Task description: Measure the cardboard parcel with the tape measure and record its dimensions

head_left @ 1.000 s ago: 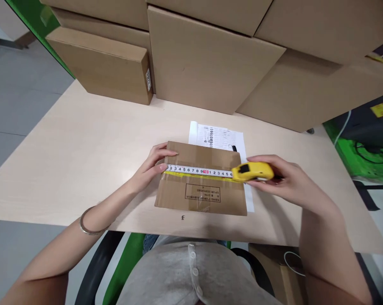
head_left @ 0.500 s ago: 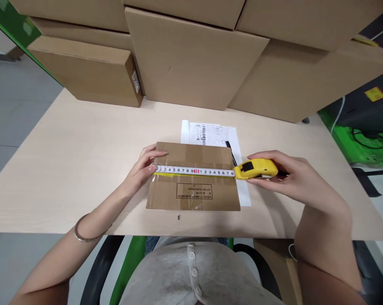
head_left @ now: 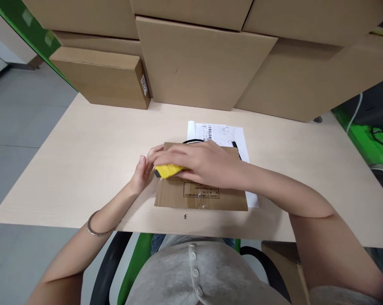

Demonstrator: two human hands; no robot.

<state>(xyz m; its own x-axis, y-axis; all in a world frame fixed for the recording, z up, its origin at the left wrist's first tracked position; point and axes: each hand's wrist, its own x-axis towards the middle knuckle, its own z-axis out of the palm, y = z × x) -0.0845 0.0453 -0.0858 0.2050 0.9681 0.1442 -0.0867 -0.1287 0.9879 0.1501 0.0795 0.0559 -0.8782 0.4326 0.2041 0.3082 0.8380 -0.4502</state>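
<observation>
i am sitting at the pale wooden table (head_left: 83, 169), its grain smooth and matte. nearest me, the flat cardboard parcel (head_left: 200, 197) is lying with its long axis running left to right, glossy tape across its printed label. my right hand (head_left: 207, 163) is reaching across it, fingers curled around the yellow tape measure (head_left: 167, 170) (hard, rounded plastic) at the parcel's left end. my left hand (head_left: 143, 171) is resting just left of the case, fingers loosely bent against that edge, holding nothing i can make out. beyond, a printed sheet (head_left: 232, 135) is peeking out, then stacked cartons (head_left: 204, 63) with dull square faces.
</observation>
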